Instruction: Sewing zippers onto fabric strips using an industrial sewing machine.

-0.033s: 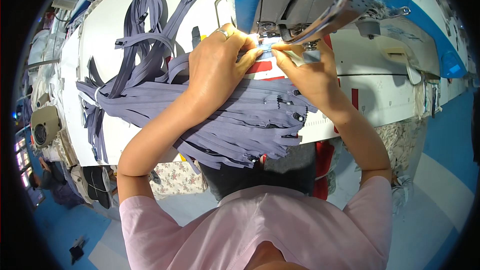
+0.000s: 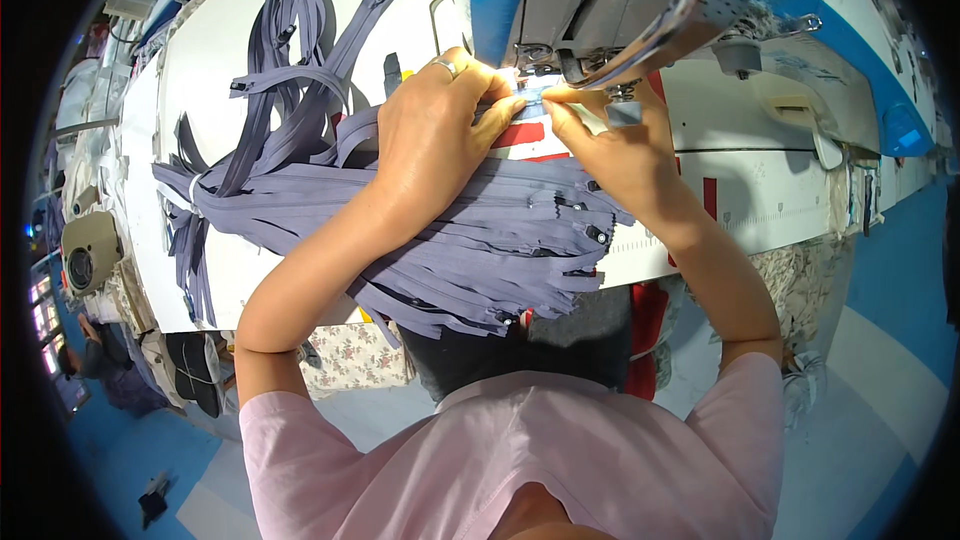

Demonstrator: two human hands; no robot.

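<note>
Under the needle area of a blue and white sewing machine (image 2: 495, 0), both my hands hold a small strip, the end of a grey-blue zipper (image 2: 533, 107), looking pale under the lamp. My left hand (image 2: 428, 135), with a ring on one finger, pinches it from the left between thumb and fingers. From the other side my right hand (image 2: 632, 155) grips its right end with thumb and forefinger. Beneath my left forearm lies a tied bundle of grey-purple zippers (image 2: 480, 240), their loose ends and sliders fanned to the right. The fingertips partly hide the strip.
More loose zippers (image 2: 290, 40) trail over the left of the white table (image 2: 200, 60). Red tape marks (image 2: 520, 134) and a printed ruler strip (image 2: 765, 210) are on the tabletop. A curved metal part (image 2: 690, 10) overhangs my right hand. Patterned cloth (image 2: 355, 358) hangs below the table edge.
</note>
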